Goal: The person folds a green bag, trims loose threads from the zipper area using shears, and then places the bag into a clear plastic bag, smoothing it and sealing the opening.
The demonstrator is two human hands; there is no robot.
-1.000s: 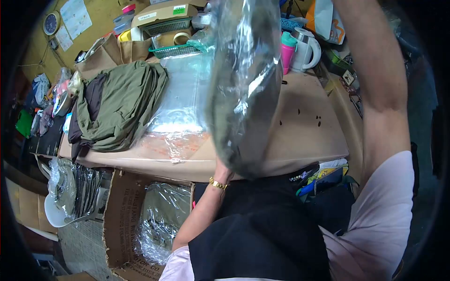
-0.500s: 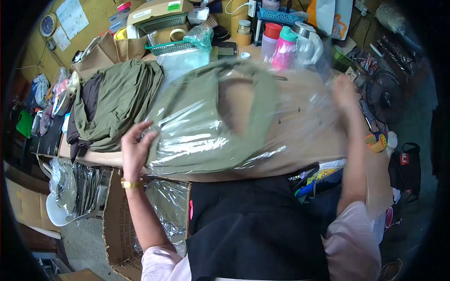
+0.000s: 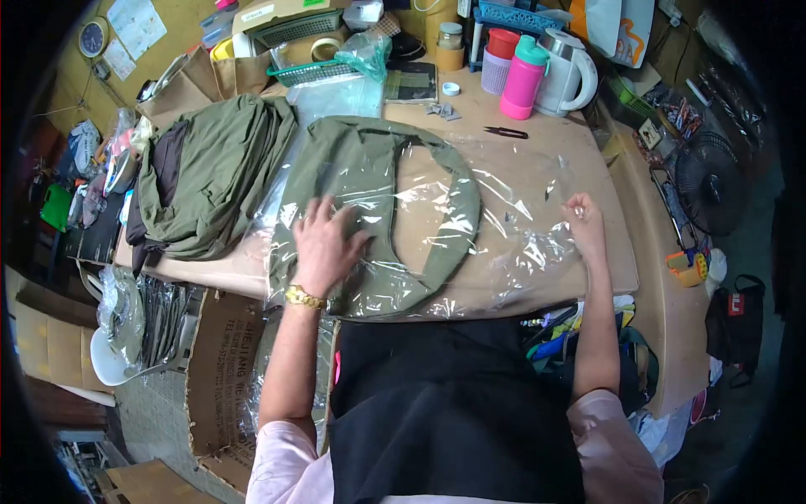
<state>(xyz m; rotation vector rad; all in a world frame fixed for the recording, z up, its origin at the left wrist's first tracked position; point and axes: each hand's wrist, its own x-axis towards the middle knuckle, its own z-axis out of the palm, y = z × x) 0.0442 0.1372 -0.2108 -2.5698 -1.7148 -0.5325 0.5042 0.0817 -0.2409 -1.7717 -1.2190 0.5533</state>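
Observation:
An olive-green cloth bag with a wide curved strap lies flat inside a clear plastic bag on the table. My left hand rests on the plastic over the cloth bag's body, fingers spread, slightly blurred. At the plastic bag's right end, my right hand is closed, its fingertips pinching the edge of the film. The strap's loop points right, and a stretch of plastic beyond it has no cloth inside. To the left sits an olive-green backpack with dark trim.
Small thread snips lie beyond the plastic, near a pink bottle and a white kettle. Green baskets stand at the back. Below the table's front edge is an open cardboard box. A fan stands right.
The plastic bag with the cloth bag inside has come down flat on the table. My left hand moved from its left edge onto its top; my right hand came lower and inward.

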